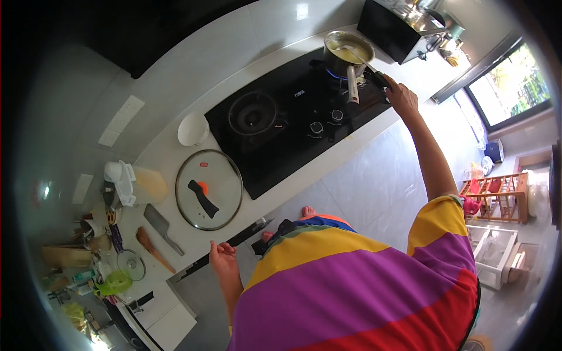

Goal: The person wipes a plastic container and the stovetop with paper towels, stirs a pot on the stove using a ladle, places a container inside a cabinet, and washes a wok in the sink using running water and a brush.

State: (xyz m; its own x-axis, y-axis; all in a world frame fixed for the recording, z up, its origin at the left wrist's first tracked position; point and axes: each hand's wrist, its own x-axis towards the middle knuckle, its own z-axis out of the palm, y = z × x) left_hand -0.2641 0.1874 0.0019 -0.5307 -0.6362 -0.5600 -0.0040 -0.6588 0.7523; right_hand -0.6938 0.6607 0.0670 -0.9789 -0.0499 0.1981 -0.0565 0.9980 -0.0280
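My right hand (401,97) grips the black handle of a ladle or large spoon (368,65), whose bowl rests in a pale yellow liquid (351,51). That liquid is in a metal saucepan (340,65) over a blue flame on the black glass gas hob (290,127). The pan's handle (352,85) points towards me, and my hand is to the right of it. My left hand (225,258) hangs by the counter's front edge with nothing in it, its fingers loosely curled. Nearest to it on the counter are a large glass lid (219,175) and a cleaver (160,223).
A white bowl (193,130) stands left of the hob, by the unlit burner (253,115). A wooden spatula (151,248), a small glass lid (131,265) and a green bag (113,283) lie further left. A black appliance (388,33) is just beyond the saucepan. A wooden rack (496,197) stands at the right.
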